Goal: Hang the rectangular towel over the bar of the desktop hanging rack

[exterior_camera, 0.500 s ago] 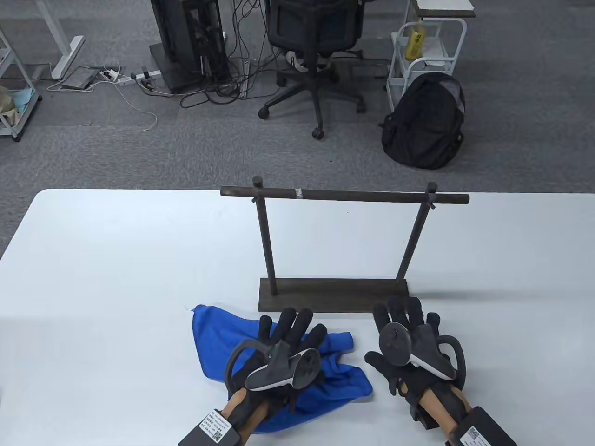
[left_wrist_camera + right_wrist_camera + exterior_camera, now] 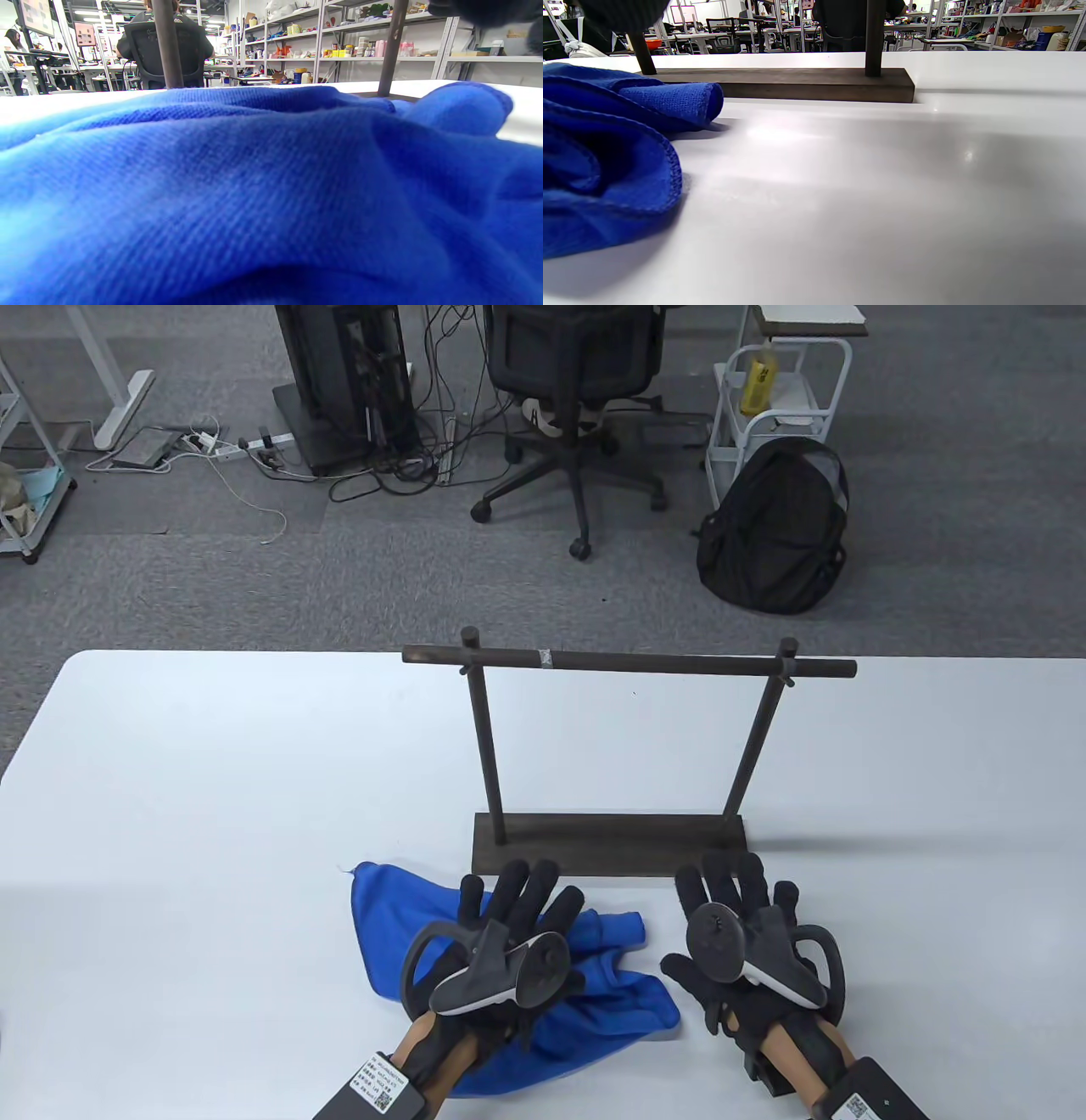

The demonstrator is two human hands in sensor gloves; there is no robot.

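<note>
A crumpled blue towel (image 2: 619, 984) lies on the white table (image 2: 212, 780) in front of the dark wooden rack (image 2: 611, 841). The rack's bar (image 2: 645, 661) is bare. My left hand (image 2: 517, 903) is over the towel with fingers spread flat and grips nothing. My right hand (image 2: 738, 891) is spread flat over the bare table, just right of the towel and in front of the rack's base. The towel fills the left wrist view (image 2: 254, 190) and lies at the left of the right wrist view (image 2: 606, 148), with the rack base (image 2: 797, 82) behind it.
The table's far edge runs just behind the rack. Beyond it on the floor are an office chair (image 2: 577, 381), a black backpack (image 2: 776, 530) and a white cart (image 2: 785, 381).
Both hands have shifted slightly left and forward. The left hand has slid further over the towel. The towel and rack have not moved.
</note>
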